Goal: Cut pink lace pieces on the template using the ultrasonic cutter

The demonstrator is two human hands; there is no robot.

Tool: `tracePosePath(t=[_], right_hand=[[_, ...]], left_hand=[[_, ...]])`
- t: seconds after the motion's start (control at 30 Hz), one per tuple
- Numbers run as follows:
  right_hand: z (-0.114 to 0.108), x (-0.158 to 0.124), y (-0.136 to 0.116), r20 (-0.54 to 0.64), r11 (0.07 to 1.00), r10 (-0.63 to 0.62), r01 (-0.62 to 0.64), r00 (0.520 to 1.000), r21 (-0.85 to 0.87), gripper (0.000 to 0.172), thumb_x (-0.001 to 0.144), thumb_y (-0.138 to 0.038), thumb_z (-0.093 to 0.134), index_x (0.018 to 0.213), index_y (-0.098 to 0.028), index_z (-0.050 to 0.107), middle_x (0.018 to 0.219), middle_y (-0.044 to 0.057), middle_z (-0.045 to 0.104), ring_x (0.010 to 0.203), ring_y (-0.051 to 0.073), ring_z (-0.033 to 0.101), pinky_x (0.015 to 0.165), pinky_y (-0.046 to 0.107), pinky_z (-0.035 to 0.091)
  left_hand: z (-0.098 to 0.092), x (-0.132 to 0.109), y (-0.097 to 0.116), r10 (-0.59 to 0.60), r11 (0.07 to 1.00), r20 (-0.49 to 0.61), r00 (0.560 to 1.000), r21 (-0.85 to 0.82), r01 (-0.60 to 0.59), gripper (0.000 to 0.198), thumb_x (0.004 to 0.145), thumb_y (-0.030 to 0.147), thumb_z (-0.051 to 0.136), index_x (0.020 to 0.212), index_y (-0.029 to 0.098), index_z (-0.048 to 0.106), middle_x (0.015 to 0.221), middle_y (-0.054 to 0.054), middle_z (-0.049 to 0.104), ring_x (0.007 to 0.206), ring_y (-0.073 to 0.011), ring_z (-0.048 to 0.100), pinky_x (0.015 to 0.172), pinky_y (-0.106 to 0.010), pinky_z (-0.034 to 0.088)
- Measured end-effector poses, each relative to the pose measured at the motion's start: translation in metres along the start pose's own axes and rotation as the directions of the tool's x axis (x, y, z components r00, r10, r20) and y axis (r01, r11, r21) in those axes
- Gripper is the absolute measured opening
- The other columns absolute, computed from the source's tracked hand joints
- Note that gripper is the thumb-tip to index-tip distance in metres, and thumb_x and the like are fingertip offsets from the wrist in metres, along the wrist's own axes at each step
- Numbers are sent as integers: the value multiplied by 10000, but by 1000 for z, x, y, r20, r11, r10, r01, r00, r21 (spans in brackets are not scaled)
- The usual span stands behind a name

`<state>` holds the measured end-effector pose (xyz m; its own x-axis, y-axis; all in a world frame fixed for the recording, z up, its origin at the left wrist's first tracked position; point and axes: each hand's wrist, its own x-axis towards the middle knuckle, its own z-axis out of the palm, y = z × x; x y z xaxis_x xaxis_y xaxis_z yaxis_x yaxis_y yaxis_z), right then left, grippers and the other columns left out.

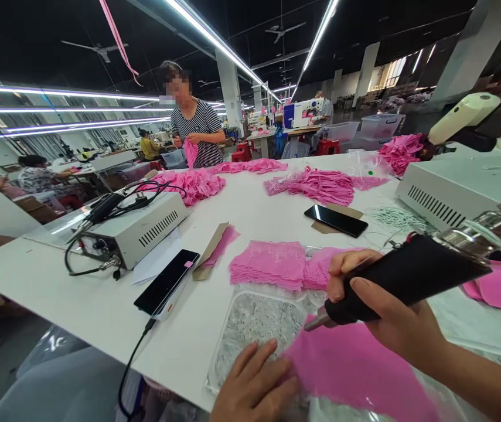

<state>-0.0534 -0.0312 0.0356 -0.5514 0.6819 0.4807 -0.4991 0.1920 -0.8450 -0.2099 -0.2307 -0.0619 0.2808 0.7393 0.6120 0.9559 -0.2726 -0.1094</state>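
Open left hand (256, 381) is laid by pink fabric (351, 363), apparently edge-worked with tool (412, 272) gripped by right hand (402, 331); steadiness is needed next.

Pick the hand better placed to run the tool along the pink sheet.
Probably the right hand: it grips the black tool, its metal tip close to the pink sheet. The left hand lies at the sheet's edge, no tool visible.

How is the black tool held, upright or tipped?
Tipped: in the right hand, the black tool slants, its metal tip angled down at the pink cloth.
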Motion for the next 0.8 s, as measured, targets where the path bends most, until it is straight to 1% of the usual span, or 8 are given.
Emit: tracePosePath(t=[0.07, 0.23, 0.43, 0.53, 0.7, 0.8], right_hand=[[1, -1, 1, 6, 1000, 11, -11, 1000, 2, 217, 836, -389, 740, 800, -223, 604, 709, 12, 601, 584, 158, 585, 539, 283, 538], [1, -2, 4, 25, 1000, 11, -12, 1000, 9, 185, 848, -382, 730, 820, -234, 622, 732, 15, 597, 590, 159, 587, 545, 285, 543], [0, -5, 4, 23, 1000, 14, -14, 1000, 15, 121, 858, -314, 713, 815, -236, 631, 786, 10, 586, 599, 153, 589, 549, 286, 543], [1, -4, 3, 27, 1000, 20, -21, 999, 21, 122, 852, -307, 719, 800, -231, 639, 774, 8, 589, 596, 143, 592, 554, 261, 542], [7, -5, 1, 13, 996, 47, -48, 999, 74, 129, 815, -320, 753, 808, -239, 653, 766, 0, 597, 590, 130, 597, 570, 241, 556], [11, -7, 1, 33, 995, 71, -73, 997, 68, 150, 810, -351, 759, 807, -247, 651, 754, -4, 600, 580, 128, 594, 565, 240, 550]], left_hand=[[-2, -2, 2, -7, 1000, 13, 1000, -1, 7, 397, 983, 478, 462, 1216, 214, 645, 1271, -8, 657, 1393, -179, 396, 1177, -328, 301], [-5, 3, 2, 2, 1000, 2, 1000, -8, -2, 407, 991, 496, 431, 1173, 220, 669, 1234, 2, 679, 1389, -174, 400, 1169, -317, 320], [-5, 2, 0, 11, 999, -3, 1000, -39, -11, 413, 992, 499, 429, 1163, 209, 669, 1200, -11, 695, 1399, -186, 383, 1168, -325, 321], [-6, 0, 0, 26, 998, 12, 1000, -56, -25, 413, 989, 495, 440, 1182, 201, 655, 1201, -28, 694, 1393, -197, 393, 1158, -332, 340], [-12, -1, 0, 7, 997, 9, 1000, -72, -6, 394, 1014, 455, 408, 1171, 189, 654, 1219, -19, 687, 1400, -198, 378, 1153, -323, 348], [-15, -2, 0, 4, 997, 23, 1000, -75, -2, 380, 1016, 446, 409, 1166, 198, 653, 1240, -12, 676, 1399, -199, 382, 1145, -324, 360]])
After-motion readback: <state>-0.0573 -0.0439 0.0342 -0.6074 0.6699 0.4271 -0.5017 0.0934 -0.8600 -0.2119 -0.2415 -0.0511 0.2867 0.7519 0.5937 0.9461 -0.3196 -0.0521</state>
